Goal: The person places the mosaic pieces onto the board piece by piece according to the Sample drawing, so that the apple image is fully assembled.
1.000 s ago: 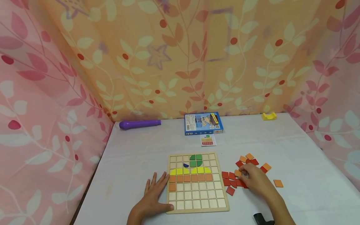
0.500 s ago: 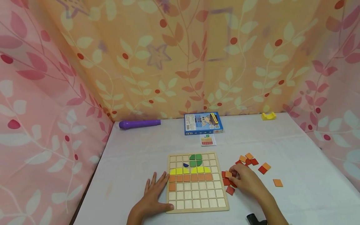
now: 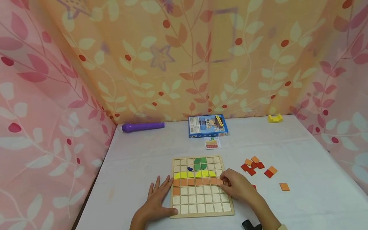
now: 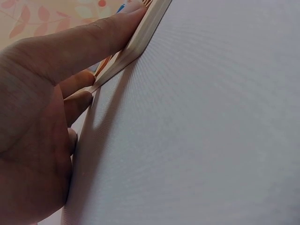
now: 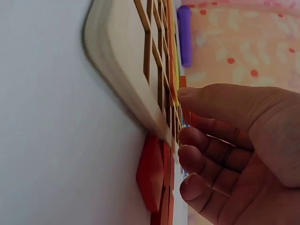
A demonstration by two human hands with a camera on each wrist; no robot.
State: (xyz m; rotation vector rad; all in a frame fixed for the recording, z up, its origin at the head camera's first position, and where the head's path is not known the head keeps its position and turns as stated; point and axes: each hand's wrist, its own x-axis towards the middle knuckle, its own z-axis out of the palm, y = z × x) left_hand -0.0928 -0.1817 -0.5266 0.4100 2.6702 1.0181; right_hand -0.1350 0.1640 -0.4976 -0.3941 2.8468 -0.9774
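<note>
A wooden grid board [image 3: 201,210] lies on the white table, with green, yellow and orange tiles in its upper rows. My left hand [image 3: 156,199] lies flat with spread fingers against the board's left edge [image 4: 136,42], thumb at the front corner. My right hand [image 3: 237,187] pinches an orange square tile [image 3: 219,182] over the right end of the board's orange row. In the right wrist view its curled fingers [image 5: 211,140] sit beside the board's rim [image 5: 126,79], with red tiles [image 5: 152,173] on the table just below.
Loose red and orange tiles [image 3: 254,166] lie scattered right of the board, one orange tile [image 3: 284,187] farther out. A blue box [image 3: 207,126], a small pattern card [image 3: 213,142], a purple cylinder [image 3: 142,126] and a yellow piece [image 3: 274,118] lie near the back. Patterned cloth walls surround the table.
My right hand has moved left from the loose tile pile to the board's right side, carrying an orange tile. My left hand has stayed still.
</note>
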